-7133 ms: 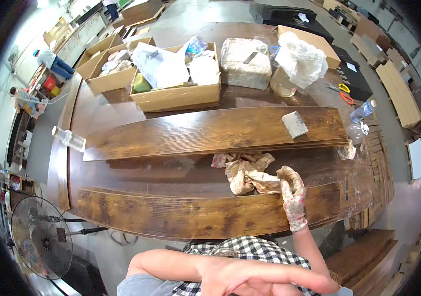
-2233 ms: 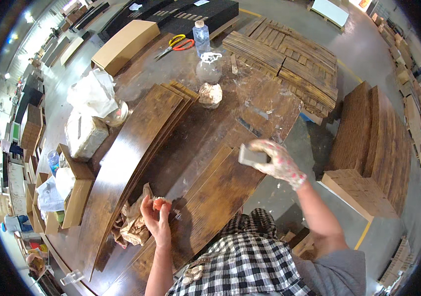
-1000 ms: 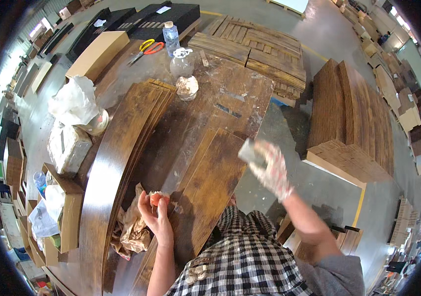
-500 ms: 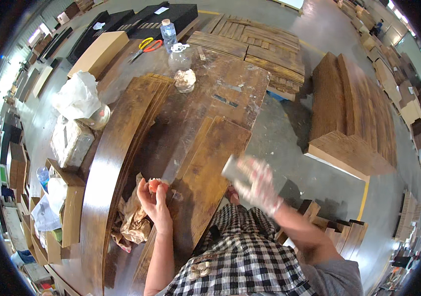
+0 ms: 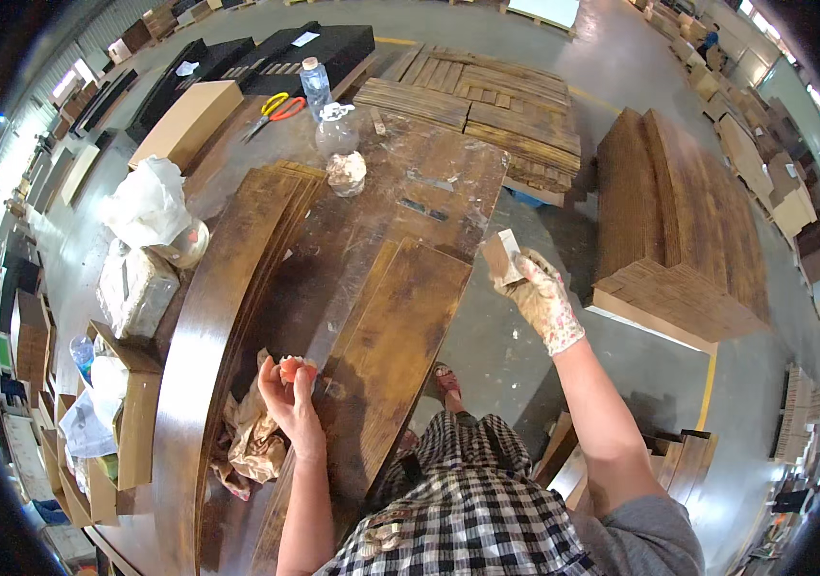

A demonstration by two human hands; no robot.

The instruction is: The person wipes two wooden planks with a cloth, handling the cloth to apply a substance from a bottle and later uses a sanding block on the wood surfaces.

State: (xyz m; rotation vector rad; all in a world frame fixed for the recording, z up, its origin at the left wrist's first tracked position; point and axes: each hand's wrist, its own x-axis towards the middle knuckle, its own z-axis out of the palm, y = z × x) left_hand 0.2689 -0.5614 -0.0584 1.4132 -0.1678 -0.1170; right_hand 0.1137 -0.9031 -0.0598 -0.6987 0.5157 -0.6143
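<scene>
My bare left hand [image 5: 297, 415] pinches a small orange-red lump [image 5: 297, 368] with a whitish top, above the near left edge of a brown wooden board [image 5: 405, 317]. My right hand [image 5: 544, 300], in a patterned white glove, grips a small flat block [image 5: 500, 257] with a brown face and pale edges. It is held off the right side of the board, over the floor. Crumpled brown paper [image 5: 258, 437] lies beside my left hand. A stack of long brown boards [image 5: 204, 298] stands left of the paper.
On the worn table stand a white-crusted cup [image 5: 346, 175], a clear rounded container [image 5: 336, 136], a bottle [image 5: 315, 88] and scissors [image 5: 276, 110]. An open carton [image 5: 136, 422] is at left. Stacked panels [image 5: 669, 216] stand on the floor at right.
My right hand has moved right and a little up with the block, away from the board. My left hand has shifted slightly down and left, still holding the orange-red lump. The view has shifted slightly.
</scene>
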